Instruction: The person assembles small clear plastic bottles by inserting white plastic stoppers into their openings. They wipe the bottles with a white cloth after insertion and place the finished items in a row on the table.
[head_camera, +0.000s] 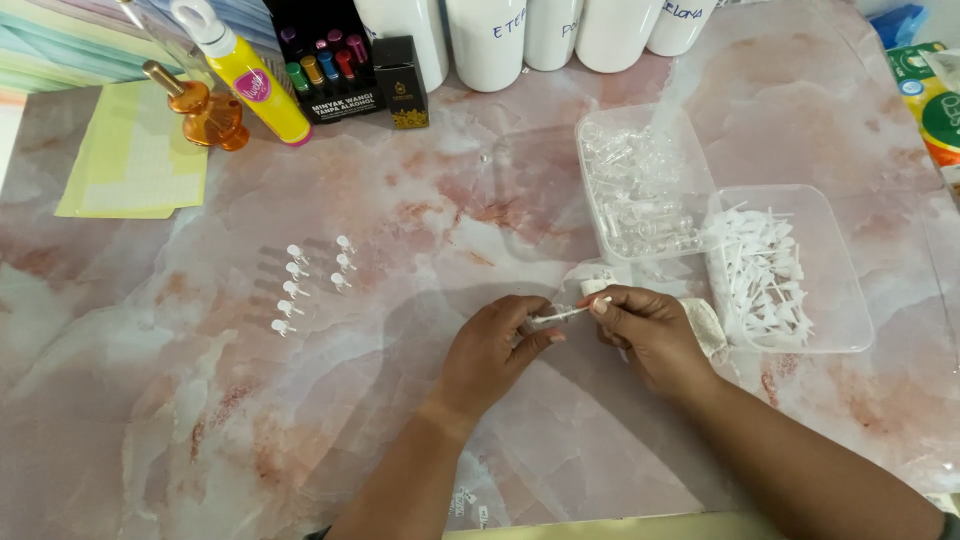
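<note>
Clear tiny vial (545, 317), half hidden, pinched by left hand (490, 350) and right hand (645, 330).

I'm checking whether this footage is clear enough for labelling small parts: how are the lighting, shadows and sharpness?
Head view: soft, even light, with glare off the plastic sheet over the table; a soft shadow lies under the left hand and right hand; the thin white piece between them is slightly blurred; the clear vials in the tray merge together; edges bend slightly.
</note>
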